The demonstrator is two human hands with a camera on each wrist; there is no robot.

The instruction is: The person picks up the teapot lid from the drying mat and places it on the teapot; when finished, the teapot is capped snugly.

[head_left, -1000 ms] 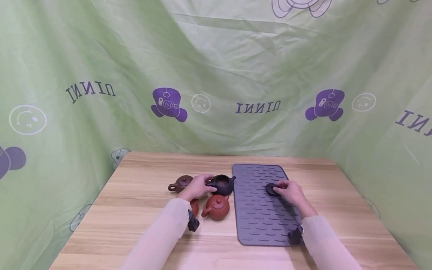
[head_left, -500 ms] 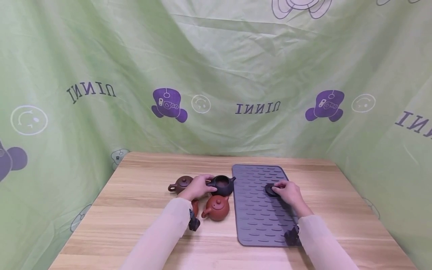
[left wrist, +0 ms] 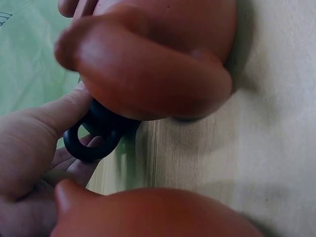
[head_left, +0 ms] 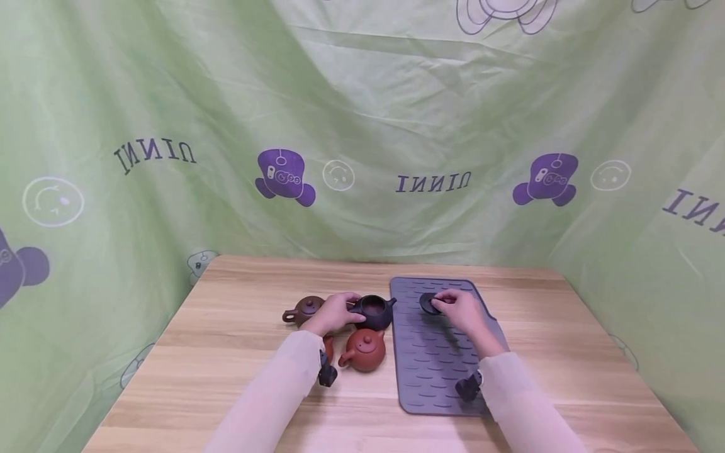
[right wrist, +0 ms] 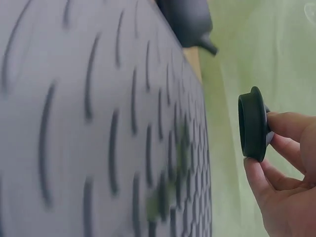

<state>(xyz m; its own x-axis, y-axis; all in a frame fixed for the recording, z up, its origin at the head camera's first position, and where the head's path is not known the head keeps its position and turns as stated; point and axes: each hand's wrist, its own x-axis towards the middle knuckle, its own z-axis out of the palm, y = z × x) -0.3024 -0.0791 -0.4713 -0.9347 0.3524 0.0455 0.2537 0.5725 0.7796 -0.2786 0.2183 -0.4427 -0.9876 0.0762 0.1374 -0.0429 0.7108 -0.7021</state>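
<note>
In the head view a lidless black teapot [head_left: 372, 314] stands on the table, its round opening facing up. My left hand [head_left: 335, 313] holds it from the left, thumb on the near side and fingers on the far side. The left wrist view shows its ring handle [left wrist: 92, 144] between that thumb and those fingers. My right hand [head_left: 461, 308] pinches a black teapot lid [head_left: 429, 304] above the grey mat. From the right wrist camera, the lid [right wrist: 253, 124] hangs clear of the mat, its knob side toward the palm [right wrist: 291, 210].
Close around the black teapot are a brown teapot [head_left: 308, 309], a reddish-orange teapot [head_left: 364, 350] and another orange one [head_left: 328, 348], mostly hidden by the left wrist. The ridged grey mat [head_left: 436, 377] lies right of them on the wooden table [head_left: 238, 352]. Green printed cloth [head_left: 362, 126] surrounds the table.
My right hand has lifted the black lid off the grey mat and carried it left, toward the black teapot. The left hand stays at that teapot.
</note>
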